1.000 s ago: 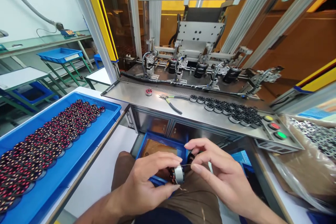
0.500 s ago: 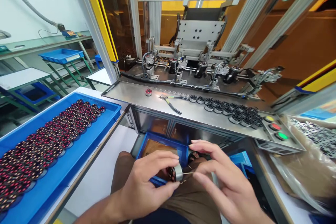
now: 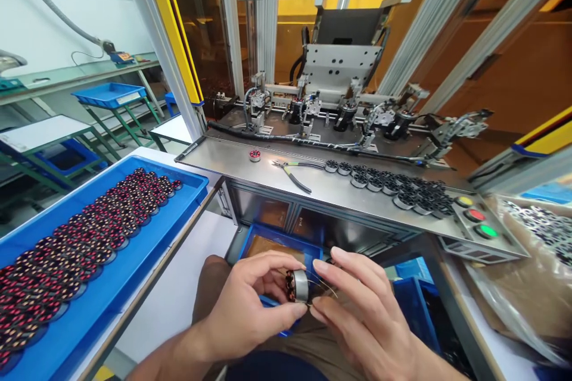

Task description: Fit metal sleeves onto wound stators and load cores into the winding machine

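Note:
My left hand point(image 3: 254, 294) is closed around the rim of a small wound motor stator point(image 3: 301, 286), fingers above and thumb below. Its silver side faces right, and dark and copper windings show at its left. Thin copper wires point(image 3: 325, 287) stick out from it towards my right hand point(image 3: 366, 303). That hand is just right of the stator, its index finger and thumb apart with wires in the gap between them. Whether the thumb tip touches a wire is hard to tell.
A blue tray point(image 3: 179, 214) full of wound stators stands at left. On the metal ledge point(image 3: 241, 169) lie one red stator point(image 3: 254, 156), cutting pliers point(image 3: 295, 175) and many black-and-silver parts point(image 3: 404, 197). Behind is a machine with fixtures point(image 3: 346, 116); a button box point(image 3: 476, 220) sits at right.
My right hand has let go of the wire and moved left, closer to the stator, its finger and thumb now spread. My left hand keeps hold of the stator.

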Action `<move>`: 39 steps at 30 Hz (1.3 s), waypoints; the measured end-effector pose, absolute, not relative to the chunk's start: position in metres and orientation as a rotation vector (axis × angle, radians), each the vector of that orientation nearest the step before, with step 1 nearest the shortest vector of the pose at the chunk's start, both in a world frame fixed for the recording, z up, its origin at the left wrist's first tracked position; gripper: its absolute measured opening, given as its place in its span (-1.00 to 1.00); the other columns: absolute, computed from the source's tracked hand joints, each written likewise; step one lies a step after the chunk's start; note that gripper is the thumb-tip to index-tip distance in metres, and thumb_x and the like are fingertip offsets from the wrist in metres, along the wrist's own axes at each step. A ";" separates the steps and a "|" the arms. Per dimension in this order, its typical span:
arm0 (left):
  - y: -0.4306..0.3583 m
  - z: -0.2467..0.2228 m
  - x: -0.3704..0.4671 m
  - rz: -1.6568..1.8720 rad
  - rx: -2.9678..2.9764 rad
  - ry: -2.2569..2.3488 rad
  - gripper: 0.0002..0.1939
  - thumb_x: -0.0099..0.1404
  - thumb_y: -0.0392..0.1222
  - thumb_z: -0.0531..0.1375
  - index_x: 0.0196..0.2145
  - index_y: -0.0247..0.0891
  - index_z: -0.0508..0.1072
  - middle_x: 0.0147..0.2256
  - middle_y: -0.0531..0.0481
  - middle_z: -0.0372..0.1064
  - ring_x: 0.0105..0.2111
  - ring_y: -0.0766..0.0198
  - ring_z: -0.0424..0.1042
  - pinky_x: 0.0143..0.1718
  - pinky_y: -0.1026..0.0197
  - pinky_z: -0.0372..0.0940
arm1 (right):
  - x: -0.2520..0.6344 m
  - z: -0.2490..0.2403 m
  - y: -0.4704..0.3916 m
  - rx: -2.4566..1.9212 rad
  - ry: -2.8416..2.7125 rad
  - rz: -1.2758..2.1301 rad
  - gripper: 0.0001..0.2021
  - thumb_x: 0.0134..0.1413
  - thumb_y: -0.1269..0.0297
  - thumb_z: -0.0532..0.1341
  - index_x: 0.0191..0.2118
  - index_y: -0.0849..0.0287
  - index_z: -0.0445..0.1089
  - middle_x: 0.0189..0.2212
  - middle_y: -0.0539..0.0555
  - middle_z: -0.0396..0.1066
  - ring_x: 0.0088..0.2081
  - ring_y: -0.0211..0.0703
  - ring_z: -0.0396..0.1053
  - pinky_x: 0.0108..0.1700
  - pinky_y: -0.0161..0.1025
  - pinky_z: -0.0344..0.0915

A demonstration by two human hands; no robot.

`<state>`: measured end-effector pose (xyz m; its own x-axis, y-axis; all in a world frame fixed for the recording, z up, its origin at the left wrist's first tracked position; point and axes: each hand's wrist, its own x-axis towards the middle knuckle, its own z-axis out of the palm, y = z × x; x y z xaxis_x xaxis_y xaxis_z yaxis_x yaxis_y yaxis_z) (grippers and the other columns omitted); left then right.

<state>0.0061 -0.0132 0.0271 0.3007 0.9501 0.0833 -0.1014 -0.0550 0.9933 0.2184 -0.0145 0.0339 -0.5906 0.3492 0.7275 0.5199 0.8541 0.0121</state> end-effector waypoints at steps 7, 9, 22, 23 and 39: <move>-0.012 0.014 0.006 1.129 1.261 0.762 -0.65 0.10 -0.36 0.39 -0.12 -0.22 0.56 -0.11 -0.13 0.51 -0.22 0.22 0.55 -0.27 0.31 0.47 | 0.230 0.033 -0.011 -0.635 -2.279 -0.224 -0.82 0.09 0.59 0.23 -0.17 0.30 0.42 0.04 0.32 0.38 0.27 0.20 0.16 0.16 0.07 0.29; -0.012 0.014 0.004 1.219 1.406 0.790 -0.61 0.09 -0.41 0.38 -0.10 -0.18 0.54 -0.09 -0.12 0.51 -0.20 0.24 0.54 -0.29 0.36 0.46 | 0.238 0.035 -0.011 -0.708 -2.262 -0.169 -0.83 0.10 0.61 0.23 -0.21 0.28 0.42 0.07 0.32 0.33 0.27 0.20 0.15 0.17 0.07 0.28; -0.015 0.026 -0.008 1.293 2.005 0.826 -0.50 0.05 -0.48 0.37 -0.04 -0.18 0.48 -0.07 -0.09 0.53 -0.12 0.25 0.56 -0.09 0.38 0.44 | 0.210 0.050 -0.008 -0.587 -2.299 0.026 -0.84 0.15 0.62 0.13 -0.22 0.33 0.41 0.09 0.33 0.32 0.26 0.19 0.15 0.16 0.06 0.26; -0.016 0.025 -0.011 1.275 1.958 0.821 -0.49 0.04 -0.47 0.38 -0.05 -0.16 0.49 -0.07 -0.08 0.53 -0.12 0.25 0.56 -0.12 0.38 0.44 | 0.212 0.048 -0.007 -0.559 -2.319 0.015 -0.84 0.17 0.61 0.12 -0.21 0.33 0.41 0.09 0.33 0.32 0.26 0.19 0.15 0.16 0.06 0.25; -0.010 0.003 -0.030 1.411 1.060 0.812 -0.71 0.18 -0.31 0.38 -0.12 -0.17 0.58 -0.04 -0.09 0.48 -0.11 0.26 0.52 -0.06 0.31 0.42 | 0.198 -0.007 0.229 -1.467 -2.374 -0.002 -0.32 0.12 -0.06 0.25 0.23 0.31 0.26 0.22 0.44 0.22 0.26 0.36 0.14 0.24 0.26 0.08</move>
